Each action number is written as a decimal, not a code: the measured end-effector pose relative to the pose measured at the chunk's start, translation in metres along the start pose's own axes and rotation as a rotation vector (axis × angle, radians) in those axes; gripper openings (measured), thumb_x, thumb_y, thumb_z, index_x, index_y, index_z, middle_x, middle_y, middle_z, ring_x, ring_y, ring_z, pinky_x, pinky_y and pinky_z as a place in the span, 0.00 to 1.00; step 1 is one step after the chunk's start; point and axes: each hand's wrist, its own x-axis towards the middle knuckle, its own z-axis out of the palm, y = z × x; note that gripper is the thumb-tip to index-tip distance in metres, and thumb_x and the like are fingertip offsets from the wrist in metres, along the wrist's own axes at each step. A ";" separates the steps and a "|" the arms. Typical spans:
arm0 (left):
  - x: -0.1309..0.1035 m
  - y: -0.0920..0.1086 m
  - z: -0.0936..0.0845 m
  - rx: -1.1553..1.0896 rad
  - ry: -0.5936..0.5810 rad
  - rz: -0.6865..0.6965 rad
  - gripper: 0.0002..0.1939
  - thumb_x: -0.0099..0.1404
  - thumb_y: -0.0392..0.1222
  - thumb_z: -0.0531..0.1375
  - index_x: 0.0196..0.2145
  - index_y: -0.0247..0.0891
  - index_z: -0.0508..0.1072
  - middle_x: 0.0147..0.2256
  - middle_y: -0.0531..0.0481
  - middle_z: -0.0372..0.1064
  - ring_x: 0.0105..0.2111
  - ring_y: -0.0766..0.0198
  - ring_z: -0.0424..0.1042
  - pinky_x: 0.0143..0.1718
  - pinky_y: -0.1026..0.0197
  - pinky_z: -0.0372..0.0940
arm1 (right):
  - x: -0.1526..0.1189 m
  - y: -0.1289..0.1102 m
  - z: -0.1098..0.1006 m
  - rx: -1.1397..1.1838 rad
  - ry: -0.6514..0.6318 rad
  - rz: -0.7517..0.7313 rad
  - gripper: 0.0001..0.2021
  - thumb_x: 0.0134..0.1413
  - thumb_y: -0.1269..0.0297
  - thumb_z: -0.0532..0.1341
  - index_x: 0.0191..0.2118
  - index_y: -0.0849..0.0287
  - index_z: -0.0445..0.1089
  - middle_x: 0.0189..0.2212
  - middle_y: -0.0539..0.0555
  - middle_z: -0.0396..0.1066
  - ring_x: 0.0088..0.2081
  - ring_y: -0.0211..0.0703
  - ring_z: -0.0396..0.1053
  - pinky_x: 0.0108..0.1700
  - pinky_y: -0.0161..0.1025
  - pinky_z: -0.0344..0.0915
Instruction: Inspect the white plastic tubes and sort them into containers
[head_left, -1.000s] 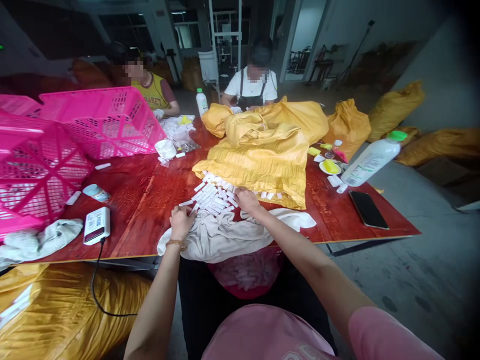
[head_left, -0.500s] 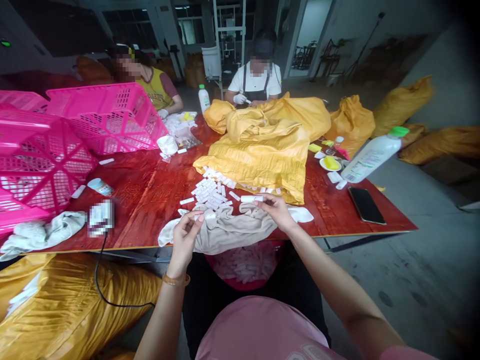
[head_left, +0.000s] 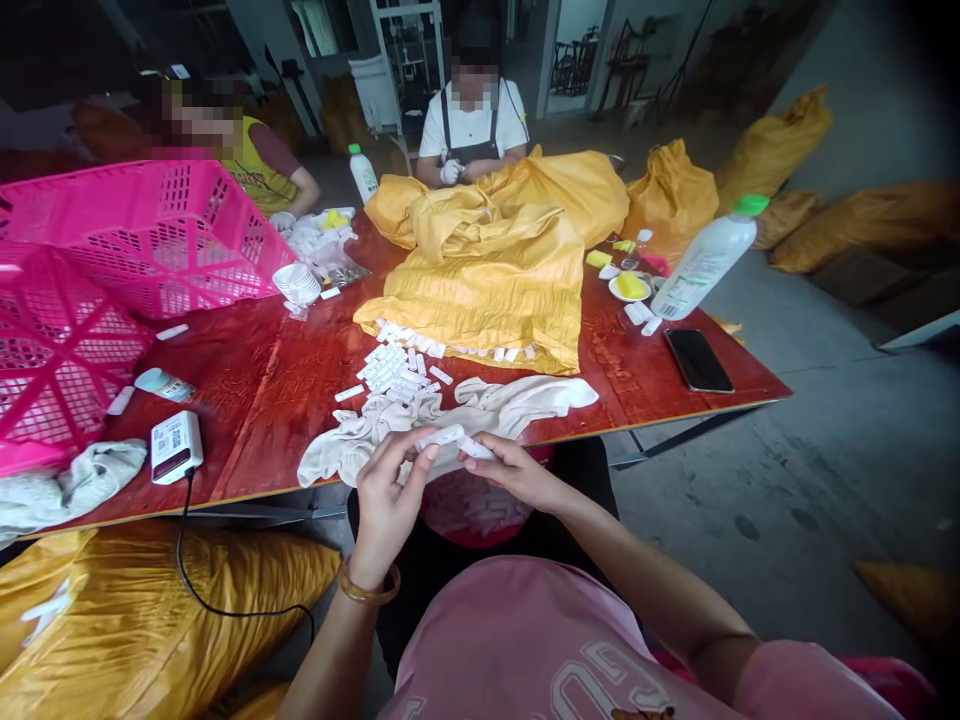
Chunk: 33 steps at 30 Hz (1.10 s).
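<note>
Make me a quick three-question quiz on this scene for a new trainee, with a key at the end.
1. True or false: the phone lies on the table, to the left of the white pile.

2. Multiple choice: where is the bracelet?
A) On the right wrist
B) On the left wrist
C) On the cloth

3. Open: what do the left hand and the right hand hold?

Key:
1. False; it lies to the right of the pile.
2. B
3. The left holds a white piece; the right holds another piece.
</note>
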 end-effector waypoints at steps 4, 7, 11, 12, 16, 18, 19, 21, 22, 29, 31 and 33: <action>-0.005 0.005 0.001 0.070 -0.198 0.105 0.11 0.70 0.40 0.59 0.49 0.41 0.76 0.40 0.47 0.75 0.38 0.62 0.73 0.43 0.62 0.66 | -0.008 0.000 0.000 -0.396 0.060 -0.229 0.09 0.67 0.59 0.55 0.43 0.59 0.68 0.37 0.53 0.69 0.39 0.42 0.66 0.44 0.39 0.63; -0.009 0.001 0.008 -0.011 -0.315 -0.007 0.11 0.70 0.43 0.58 0.46 0.40 0.77 0.43 0.46 0.76 0.43 0.60 0.74 0.45 0.61 0.67 | -0.013 0.005 0.006 -0.668 0.100 -0.329 0.09 0.68 0.63 0.53 0.46 0.59 0.68 0.41 0.57 0.68 0.44 0.46 0.65 0.49 0.43 0.63; -0.011 -0.008 0.016 -0.120 -0.299 -0.172 0.16 0.71 0.47 0.56 0.52 0.40 0.75 0.39 0.48 0.76 0.37 0.61 0.74 0.40 0.61 0.67 | -0.016 0.007 0.015 -0.547 0.029 -0.270 0.10 0.68 0.60 0.54 0.47 0.59 0.67 0.41 0.55 0.70 0.42 0.43 0.67 0.46 0.39 0.64; -0.011 -0.010 0.015 -0.150 -0.279 -0.201 0.17 0.70 0.47 0.57 0.53 0.40 0.74 0.36 0.49 0.75 0.34 0.62 0.73 0.37 0.62 0.67 | -0.016 0.006 0.015 -0.489 0.010 -0.234 0.10 0.68 0.59 0.54 0.45 0.59 0.67 0.38 0.53 0.70 0.39 0.42 0.68 0.44 0.38 0.64; -0.007 -0.014 0.005 -0.182 -0.223 -0.165 0.11 0.65 0.49 0.62 0.40 0.40 0.76 0.31 0.50 0.72 0.30 0.63 0.70 0.34 0.63 0.64 | -0.016 0.000 0.012 -0.284 -0.115 -0.140 0.12 0.67 0.55 0.56 0.44 0.59 0.69 0.36 0.51 0.71 0.36 0.39 0.68 0.39 0.34 0.64; -0.006 -0.014 0.004 -0.160 -0.305 -0.129 0.13 0.68 0.50 0.60 0.31 0.39 0.75 0.28 0.50 0.70 0.29 0.64 0.67 0.33 0.63 0.63 | -0.016 0.002 0.012 -0.289 -0.135 -0.157 0.12 0.67 0.56 0.55 0.46 0.59 0.69 0.38 0.52 0.72 0.38 0.40 0.69 0.41 0.35 0.64; -0.007 -0.013 0.006 -0.162 -0.336 -0.142 0.16 0.69 0.50 0.58 0.28 0.38 0.74 0.26 0.51 0.68 0.27 0.64 0.66 0.32 0.63 0.61 | -0.017 0.004 0.013 -0.349 -0.105 -0.176 0.12 0.68 0.57 0.54 0.47 0.58 0.68 0.39 0.53 0.72 0.38 0.41 0.69 0.42 0.36 0.64; -0.011 -0.012 0.012 -0.203 -0.320 -0.221 0.19 0.71 0.51 0.55 0.25 0.38 0.70 0.24 0.52 0.63 0.25 0.66 0.62 0.29 0.63 0.58 | -0.018 0.010 0.015 -0.545 0.003 -0.217 0.11 0.69 0.60 0.52 0.48 0.57 0.68 0.41 0.55 0.72 0.40 0.43 0.69 0.44 0.38 0.64; -0.015 -0.012 0.017 -0.229 -0.291 -0.268 0.20 0.71 0.51 0.55 0.24 0.38 0.68 0.23 0.53 0.62 0.24 0.67 0.60 0.27 0.64 0.56 | -0.019 0.013 0.016 -0.645 0.054 -0.229 0.11 0.69 0.61 0.51 0.49 0.57 0.67 0.42 0.56 0.72 0.41 0.44 0.69 0.45 0.39 0.64; -0.033 -0.016 0.027 -0.231 -0.246 -0.266 0.20 0.72 0.50 0.54 0.24 0.38 0.65 0.22 0.54 0.59 0.24 0.67 0.58 0.29 0.64 0.55 | -0.027 0.013 0.014 -0.580 -0.082 -0.203 0.12 0.69 0.59 0.52 0.48 0.58 0.67 0.38 0.54 0.73 0.38 0.42 0.71 0.41 0.35 0.65; -0.032 -0.017 0.027 -0.246 -0.256 -0.290 0.21 0.72 0.50 0.54 0.23 0.38 0.65 0.22 0.55 0.58 0.23 0.67 0.58 0.28 0.64 0.55 | -0.026 0.014 0.016 -0.617 -0.089 -0.194 0.11 0.69 0.61 0.52 0.48 0.59 0.67 0.38 0.54 0.73 0.37 0.42 0.71 0.40 0.35 0.65; -0.033 -0.016 0.030 -0.304 -0.248 -0.371 0.22 0.71 0.52 0.54 0.22 0.38 0.63 0.21 0.55 0.57 0.23 0.67 0.56 0.27 0.63 0.54 | -0.025 0.018 0.019 -0.796 0.000 -0.191 0.12 0.68 0.64 0.51 0.50 0.61 0.67 0.41 0.58 0.74 0.40 0.45 0.72 0.41 0.37 0.66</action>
